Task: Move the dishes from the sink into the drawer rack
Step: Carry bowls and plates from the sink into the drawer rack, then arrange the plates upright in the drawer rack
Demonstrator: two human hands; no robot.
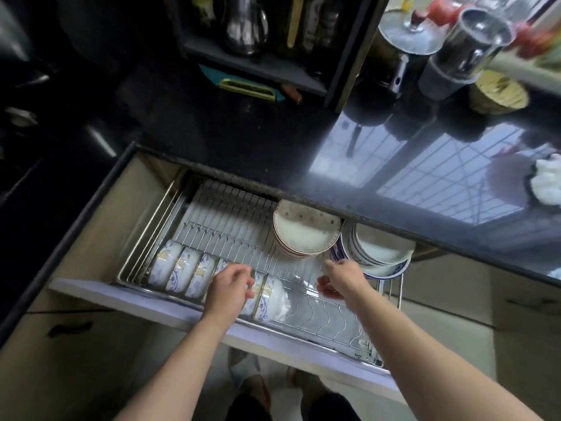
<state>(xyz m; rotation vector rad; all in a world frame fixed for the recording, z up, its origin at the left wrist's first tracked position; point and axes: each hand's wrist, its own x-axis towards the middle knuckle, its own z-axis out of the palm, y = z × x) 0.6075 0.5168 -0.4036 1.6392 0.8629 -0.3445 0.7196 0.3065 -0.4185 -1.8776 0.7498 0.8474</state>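
The pulled-out drawer holds a wire rack (230,220). Along its front, a row of white bowls with blue and gold patterns (182,270) stands on edge. My left hand (229,288) rests over the right end of that row, fingers curled on the rim of one bowl (268,297). My right hand (341,278) reaches over the rack wires beside a stack of blue-rimmed bowls (376,253), fingers bent, nothing clearly in it. A stack of white plates with red dots (305,230) sits at the back of the rack. The sink is out of view.
A black glossy countertop (303,141) overhangs the drawer's back. On it stand a lidded pot (406,31), a steel jar (467,47) and a bowl (498,92). A shelf with a steel jug (246,24) is behind. The rack's right front slots (328,317) are bare.
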